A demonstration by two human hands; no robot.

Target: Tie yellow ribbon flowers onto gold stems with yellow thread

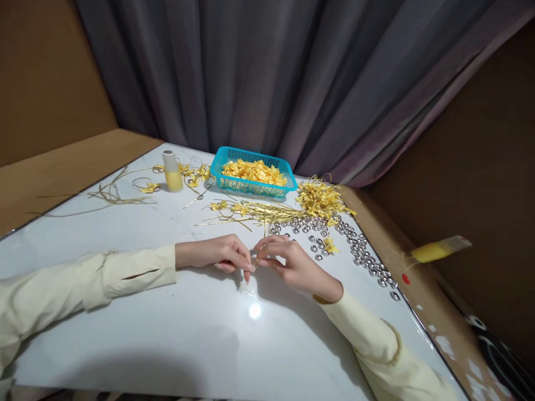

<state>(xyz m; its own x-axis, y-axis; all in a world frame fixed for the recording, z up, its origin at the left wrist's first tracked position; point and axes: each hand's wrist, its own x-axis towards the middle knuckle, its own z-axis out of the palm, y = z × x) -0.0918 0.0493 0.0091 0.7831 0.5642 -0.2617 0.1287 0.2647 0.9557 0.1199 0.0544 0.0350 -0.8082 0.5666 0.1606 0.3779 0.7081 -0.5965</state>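
Observation:
My left hand and my right hand meet over the middle of the white table, fingertips almost touching. Both pinch a thin gold wire; one strand rises behind my right fingers, and a small gold bit shows between the fingertips. Its lower end is hidden by my fingers. Just beyond my right hand lie many silver ring-like beads and one loose yellow ribbon flower. Farther back, a bundle of gold wire stems ends in a heap of yellow flowers.
A blue basket of yellow petal pieces stands at the back. Left of it are a bottle with yellow contents and loose wires. Another yellow bottle lies on the brown ledge at right. A grey curtain hangs behind.

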